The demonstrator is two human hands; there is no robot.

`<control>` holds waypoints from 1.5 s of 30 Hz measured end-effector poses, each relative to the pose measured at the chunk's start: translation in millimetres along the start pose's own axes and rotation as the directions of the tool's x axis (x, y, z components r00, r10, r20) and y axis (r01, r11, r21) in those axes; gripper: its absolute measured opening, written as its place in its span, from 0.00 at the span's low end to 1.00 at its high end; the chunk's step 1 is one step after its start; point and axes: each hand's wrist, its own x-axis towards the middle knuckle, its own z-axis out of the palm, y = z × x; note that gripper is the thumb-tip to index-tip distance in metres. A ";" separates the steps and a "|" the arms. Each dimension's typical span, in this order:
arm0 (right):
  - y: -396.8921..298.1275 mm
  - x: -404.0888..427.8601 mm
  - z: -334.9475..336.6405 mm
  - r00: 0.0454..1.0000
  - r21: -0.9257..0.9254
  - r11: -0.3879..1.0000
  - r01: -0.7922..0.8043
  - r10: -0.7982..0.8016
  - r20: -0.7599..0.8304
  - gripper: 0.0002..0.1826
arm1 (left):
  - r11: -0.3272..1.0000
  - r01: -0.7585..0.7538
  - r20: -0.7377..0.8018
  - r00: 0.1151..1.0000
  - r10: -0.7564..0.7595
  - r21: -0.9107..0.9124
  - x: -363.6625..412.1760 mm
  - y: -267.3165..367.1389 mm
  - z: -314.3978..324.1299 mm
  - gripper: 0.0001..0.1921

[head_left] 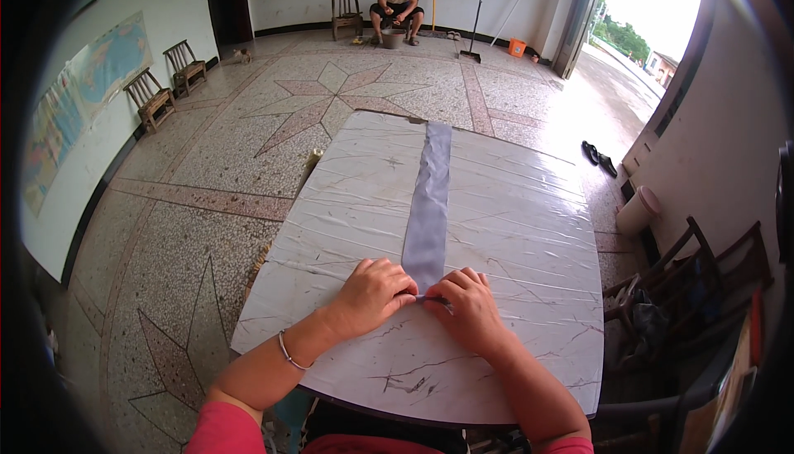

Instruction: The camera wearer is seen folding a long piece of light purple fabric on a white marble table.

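Note:
A long grey-blue strip of fabric (427, 224) lies lengthwise on a marble-patterned tabletop (347, 206), running from the far edge towards me, wrinkled in its far half. My left hand (375, 289) pinches the near end of the strip at its left corner between thumb and fingers. At the right corner of the same end, my right hand (462, 305) pinches it too. The near end looks folded or rolled into a narrow edge between the hands. The fingertips partly hide it.
Across the room a person (397, 4) sits by a bucket (392, 39). Wooden chairs (151, 102) line the left wall. At the right are dark chairs (688, 268), a lidded bin (637, 211) and black shoes (599, 157). A small animal (242, 56) is near the dark doorway.

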 end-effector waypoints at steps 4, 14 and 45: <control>3.3 1.0 1.8 1.000 -0.009 1.000 0.018 -0.017 0.015 0.06 | 1.000 -0.008 -0.049 0.999 0.009 0.019 2.7 8.3 -3.8 0.06; 1.6 0.9 -0.8 0.999 0.003 1.000 0.008 -0.009 0.046 0.08 | 1.000 -0.003 -0.033 0.999 0.004 0.018 0.4 4.5 0.2 0.08; 5.2 2.2 3.7 0.997 -0.001 1.000 0.012 -0.012 0.073 0.06 | 1.000 0.027 -0.012 1.000 -0.027 0.015 1.8 8.9 -3.1 0.07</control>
